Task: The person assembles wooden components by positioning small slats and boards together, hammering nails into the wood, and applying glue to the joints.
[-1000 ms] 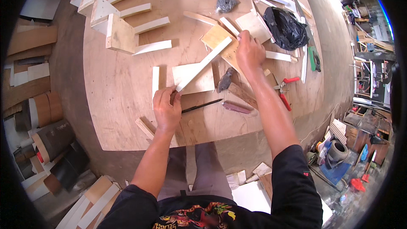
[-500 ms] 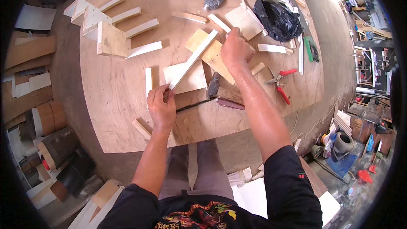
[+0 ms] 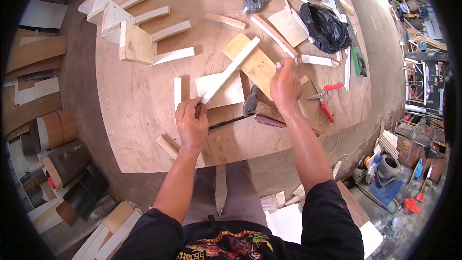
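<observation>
My left hand [image 3: 191, 121] is closed on the near end of a white-painted wooden strip [image 3: 230, 71]. The strip slants over a pale square board [image 3: 230, 90] and a yellowish plywood board with small holes [image 3: 259, 67]. Beside that plywood board's right edge is my right hand [image 3: 286, 85], fingers curled; whatever they may hold is hidden. Just beyond it another white-faced strip [image 3: 274, 36] lies on the table. Between my hands rests a hammer [image 3: 250, 102], partly over a dark reddish handle-like piece [image 3: 269, 121] and a thin black rod [image 3: 231, 123].
Red-handled shears [image 3: 326, 100] and a green-handled saw [image 3: 358, 62] lie at the right of the wooden table [image 3: 139, 135]. Farther back are a black plastic bag [image 3: 327, 29] and a small bag of dark bits [image 3: 255, 1]. A stepped wooden assembly [image 3: 137, 41] stands at left.
My right hand has come back toward me from the far white-faced strip to the plywood board's right edge. The left hand keeps its hold. The whole view has shifted slightly.
</observation>
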### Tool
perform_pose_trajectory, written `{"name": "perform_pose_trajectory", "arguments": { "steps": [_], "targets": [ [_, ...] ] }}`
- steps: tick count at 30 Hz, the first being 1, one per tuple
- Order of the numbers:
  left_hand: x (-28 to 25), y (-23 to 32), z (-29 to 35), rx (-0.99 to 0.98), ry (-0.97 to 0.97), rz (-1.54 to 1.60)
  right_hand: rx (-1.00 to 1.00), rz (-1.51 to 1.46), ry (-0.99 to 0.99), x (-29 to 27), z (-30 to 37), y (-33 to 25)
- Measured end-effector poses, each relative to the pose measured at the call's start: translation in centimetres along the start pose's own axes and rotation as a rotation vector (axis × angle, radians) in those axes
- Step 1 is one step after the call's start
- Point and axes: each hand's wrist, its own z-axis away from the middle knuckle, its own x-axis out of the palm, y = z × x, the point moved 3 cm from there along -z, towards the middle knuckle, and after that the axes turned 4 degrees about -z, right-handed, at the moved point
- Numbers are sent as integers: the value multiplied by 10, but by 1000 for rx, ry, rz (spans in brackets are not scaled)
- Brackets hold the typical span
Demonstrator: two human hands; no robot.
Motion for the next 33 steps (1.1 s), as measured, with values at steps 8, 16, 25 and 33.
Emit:
{"name": "perform_pose_trajectory", "arguments": {
  "steps": [8,16,25,33],
  "targets": [
    [3,5,-6,-30,36,95,-569,90,646,-20,-34,14],
    [-4,5,-3,-21,64,130,-394,-249,642,-25,-46,34],
    [4,10,-1,-82,44,179,-3,-642,580,-49,-164,51],
    [-4,8,-8,-43,87,109,-336,-301,470,-9,-84,46]
  ]
}}
